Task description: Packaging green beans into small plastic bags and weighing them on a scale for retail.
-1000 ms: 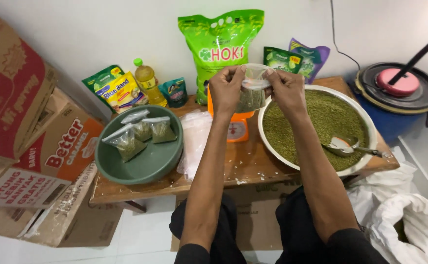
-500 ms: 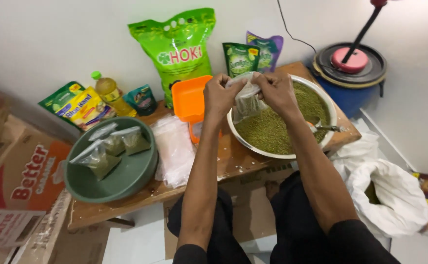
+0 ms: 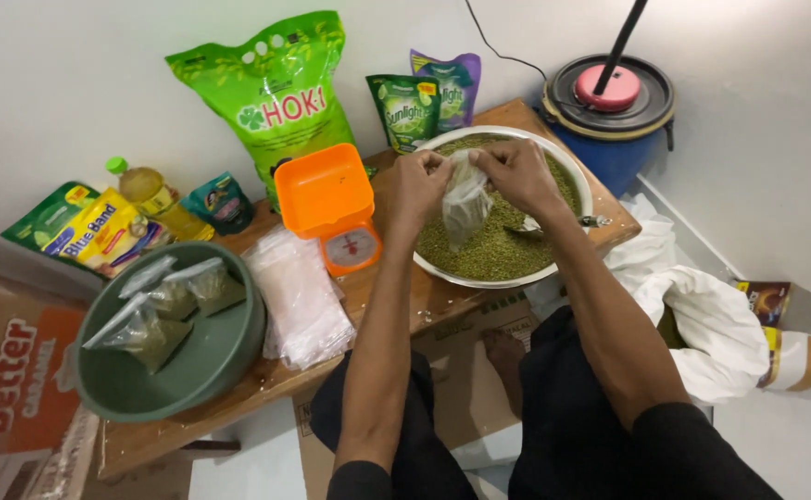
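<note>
Nearest the camera, the person's two forearms reach forward over dark-clad knees to the low wooden desk point(image 3: 442, 301). The left hand point(image 3: 419, 185) and the right hand point(image 3: 516, 173) are both clenched on the top of a small clear plastic bag point(image 3: 466, 206), pinching its mouth from either side; the bag hangs between them, partly filled with green grains. It is held just above the wide metal bowl point(image 3: 553, 171), which is heaped with the same green grains and lies directly under the hands. A metal spoon point(image 3: 553, 223) rests in the grains just right of the right hand.

Left of the left hand stands an orange kitchen scale point(image 3: 329, 206), and nearer, a stack of empty clear bags point(image 3: 301, 296) lies flat on the desk. Further left sits a green basin point(image 3: 160, 366) holding three filled, closed bags point(image 3: 160, 310).

Beyond the hands, against the wall, stand a big green sack point(image 3: 271, 93), two soft pouches point(image 3: 424, 97), a bottle of yellow oil point(image 3: 153, 199) and some smaller packets point(image 3: 90, 231). Right of the right hand, on the floor, lies a white sack point(image 3: 711, 324), and further back a round blue drum point(image 3: 614, 130)
</note>
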